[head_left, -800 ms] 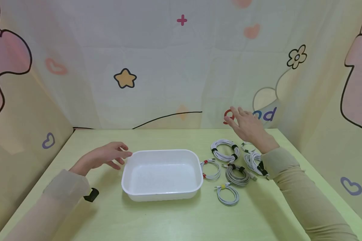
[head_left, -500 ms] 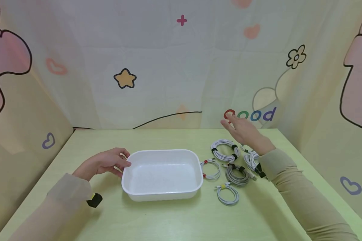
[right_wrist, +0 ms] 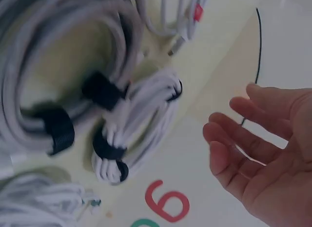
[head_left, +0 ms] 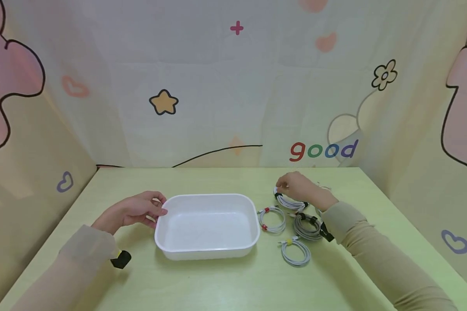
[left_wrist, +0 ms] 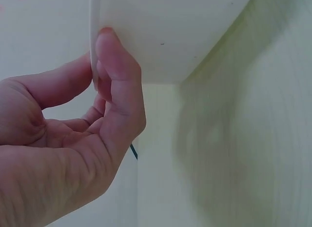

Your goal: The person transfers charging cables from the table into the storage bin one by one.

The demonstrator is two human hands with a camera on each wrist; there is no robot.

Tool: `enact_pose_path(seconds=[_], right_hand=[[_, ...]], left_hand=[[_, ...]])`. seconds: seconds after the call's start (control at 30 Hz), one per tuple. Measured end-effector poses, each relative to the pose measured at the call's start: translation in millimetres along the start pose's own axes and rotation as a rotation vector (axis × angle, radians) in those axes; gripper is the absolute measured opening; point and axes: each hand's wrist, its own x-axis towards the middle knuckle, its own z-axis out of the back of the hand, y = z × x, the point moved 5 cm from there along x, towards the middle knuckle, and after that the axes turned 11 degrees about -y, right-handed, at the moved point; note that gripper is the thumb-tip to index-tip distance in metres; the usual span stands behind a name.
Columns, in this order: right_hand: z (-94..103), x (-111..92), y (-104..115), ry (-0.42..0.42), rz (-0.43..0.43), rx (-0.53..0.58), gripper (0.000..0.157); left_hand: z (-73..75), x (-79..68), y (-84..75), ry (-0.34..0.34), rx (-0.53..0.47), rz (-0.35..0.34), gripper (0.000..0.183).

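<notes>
My left hand (head_left: pixel 134 210) grips the left rim of a white plastic basin (head_left: pixel 208 255) in the head view; the left wrist view shows the thumb on one side of the rim and fingers (left_wrist: pixel 119 80) on the other. My right hand (head_left: pixel 297 188) is low over a white coiled cable (head_left: pixel 292 203) with black straps, overlapping its far side. In the right wrist view the fingers are loosely bent and apart from that coil. Just nearer lies a thicker grey cable coil (head_left: pixel 306 234) with black straps, partly covered by a black strap hanging at my right cuff.
A coil with red ties (head_left: pixel 273 230) lies beside the basin's right side. Nearer the front is a pale coil with a yellow tie (head_left: pixel 297 261). Another white cable bundle (right_wrist: pixel 39 200) is mostly hidden behind my right wrist in the head view. A printed curtain surrounds the table (head_left: pixel 202 285).
My left hand has come down to the basin's rim and taken hold of it. My right hand has lowered from above the coils to the white black-strapped one, its fingers bending.
</notes>
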Motion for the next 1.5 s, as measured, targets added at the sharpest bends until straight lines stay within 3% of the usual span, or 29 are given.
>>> enact_pose_path(seconds=[0.3, 0.53, 0.7, 0.87, 1.13, 1.5], right_hand=[[-40.9, -0.4, 13.4, 0.144, 0.049, 0.037, 0.022], [-55.3, -1.6, 13.8, 0.126, 0.124, 0.01, 0.015], [-53.1, -2.5, 12.4, 0.12, 0.12, 0.029, 0.009], [-41.3, -4.2, 11.0, 0.153, 0.074, 0.133, 0.004], [-32.3, -6.7, 2.7, 0.196, 0.044, 0.224, 0.005], [-24.7, -5.8, -10.8, 0.224, -0.07, 0.343, 0.008]], left_hand=[[-2.2, 2.2, 1.5, 0.018, -0.042, 0.0, 0.029], [-4.6, 4.4, 2.0, 0.032, -0.042, -0.002, 0.029], [-4.6, 2.8, 1.0, 0.033, -0.038, 0.001, 0.029], [-2.1, 0.7, 0.6, 0.035, -0.04, -0.003, 0.031], [-0.2, 2.1, 4.5, 0.035, -0.063, 0.005, 0.031], [1.6, 4.3, 8.0, 0.041, -0.089, 0.008, 0.029]])
